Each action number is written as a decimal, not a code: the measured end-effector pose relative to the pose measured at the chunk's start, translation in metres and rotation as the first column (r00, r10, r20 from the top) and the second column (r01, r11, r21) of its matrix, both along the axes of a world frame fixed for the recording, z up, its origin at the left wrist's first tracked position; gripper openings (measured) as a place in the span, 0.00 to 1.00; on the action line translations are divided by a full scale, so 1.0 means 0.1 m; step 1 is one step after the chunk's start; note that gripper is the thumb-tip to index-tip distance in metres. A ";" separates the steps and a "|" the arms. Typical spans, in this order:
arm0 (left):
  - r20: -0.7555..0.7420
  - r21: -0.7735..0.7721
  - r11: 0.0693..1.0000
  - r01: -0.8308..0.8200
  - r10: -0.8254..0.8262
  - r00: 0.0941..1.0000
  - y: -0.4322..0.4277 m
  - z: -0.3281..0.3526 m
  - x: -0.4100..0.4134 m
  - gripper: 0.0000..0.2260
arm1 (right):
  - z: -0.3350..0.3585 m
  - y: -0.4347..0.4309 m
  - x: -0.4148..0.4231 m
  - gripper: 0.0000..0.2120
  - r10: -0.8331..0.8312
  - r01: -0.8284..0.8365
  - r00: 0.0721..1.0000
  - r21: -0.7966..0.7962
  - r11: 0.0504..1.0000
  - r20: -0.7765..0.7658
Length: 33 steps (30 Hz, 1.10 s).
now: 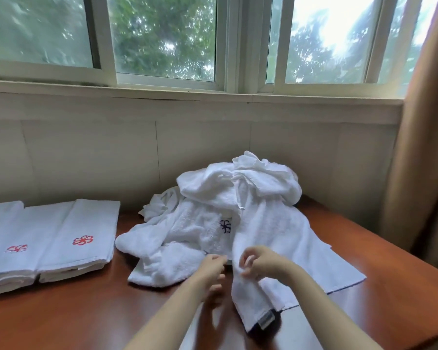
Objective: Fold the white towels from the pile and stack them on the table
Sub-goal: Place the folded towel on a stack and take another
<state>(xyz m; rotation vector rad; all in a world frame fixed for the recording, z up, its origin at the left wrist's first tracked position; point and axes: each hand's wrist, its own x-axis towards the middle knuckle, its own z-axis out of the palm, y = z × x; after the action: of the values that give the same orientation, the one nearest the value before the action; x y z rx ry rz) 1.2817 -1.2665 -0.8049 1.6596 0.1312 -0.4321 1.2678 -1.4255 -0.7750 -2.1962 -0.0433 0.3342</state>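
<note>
Window-side wooden table (86,319): 2 folded stacks (79,238) sit at left, squared, red emblems up. At centre the pile (238,198) remains large, so est. most work is left. Your right hand (261,261) pinches 1 white towel (253,294), limp, draped off the pile's front. Your left hand (213,263) is beside it, blurred; can't tell its grip.

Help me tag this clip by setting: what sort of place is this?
Probably a hotel or guest room, not certain: identical logo-embroidered white towels in folded stacks and a loose pile on a wooden table, beneath a window with a heavy brown curtain.
</note>
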 end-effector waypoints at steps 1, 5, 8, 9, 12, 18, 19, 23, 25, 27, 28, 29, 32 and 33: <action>0.025 -0.033 0.999 -0.038 0.039 0.999 -0.05 0.08 0.11 0.05 | 0.05 -0.02 0.07 0.07 0.022 -0.022 1.000 -0.011 1.000 -0.015; 0.173 -0.111 0.981 -0.159 0.177 0.969 -0.20 0.41 0.72 0.21 | 0.27 -0.20 0.70 0.11 -0.281 0.297 0.912 -0.007 0.955 0.300; 0.483 0.200 0.945 -0.258 0.133 0.865 -0.23 0.55 1.07 0.30 | 0.50 -0.33 1.22 0.23 -0.375 0.503 0.759 -0.112 0.857 0.532; 0.606 0.334 0.893 -0.301 0.041 0.794 -0.26 0.56 1.19 0.29 | 0.54 -0.38 1.41 0.25 -0.381 0.554 0.730 -0.166 0.815 0.567; 0.725 0.521 0.803 -0.289 -0.237 0.647 -0.38 0.57 1.47 0.24 | 0.61 -0.47 1.88 0.13 -0.350 0.586 0.744 -0.306 0.750 0.568; 0.608 0.546 0.838 0.030 -0.420 0.674 -0.27 0.42 1.36 0.19 | 0.32 -0.46 1.64 0.12 -0.367 0.444 0.676 0.044 0.895 0.639; 0.570 0.349 0.933 0.085 -0.283 0.772 -0.24 0.48 1.28 0.17 | 0.27 -0.47 1.47 0.13 -0.331 0.372 0.686 0.078 0.925 0.648; 0.178 -0.238 0.954 0.180 -0.139 0.974 -0.22 0.80 1.00 0.18 | 0.19 -0.41 0.75 0.14 -0.134 0.146 0.753 0.035 0.989 0.644; 0.128 -0.206 0.945 0.255 -0.232 0.964 -0.29 0.90 0.81 0.15 | 0.17 -0.32 0.47 0.13 -0.053 0.058 0.794 0.010 0.998 0.605; 0.175 -0.054 0.967 0.248 -0.235 0.956 -0.40 0.90 0.64 0.10 | 0.20 -0.29 0.24 0.14 -0.030 0.001 0.830 0.053 0.999 0.557; 0.213 0.002 0.973 0.231 -0.227 0.950 -0.44 0.89 0.57 0.08 | 0.25 -0.30 0.14 0.13 -0.028 -0.001 0.840 0.054 0.999 0.541; 0.238 0.024 0.971 0.239 -0.238 0.942 -0.45 0.90 0.50 0.06 | 0.31 -0.32 0.05 0.13 -0.019 0.003 0.848 0.031 1.000 0.530; 0.258 0.038 0.960 0.277 -0.278 0.925 -0.39 0.94 0.31 0.07 | 0.46 -0.37 -0.18 0.13 0.102 -0.038 0.861 -0.136 0.990 0.498; 0.264 0.055 0.963 0.262 -0.267 0.927 -0.34 0.95 0.27 0.08 | 0.51 -0.37 -0.24 0.11 0.165 -0.068 0.864 -0.214 0.974 0.476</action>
<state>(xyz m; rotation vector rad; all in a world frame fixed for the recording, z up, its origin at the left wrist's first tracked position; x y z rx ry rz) 1.3084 -1.3009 -0.7095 1.7444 -0.2967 -0.4027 1.2443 -1.4622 -0.7244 -2.4240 -0.4453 -0.1754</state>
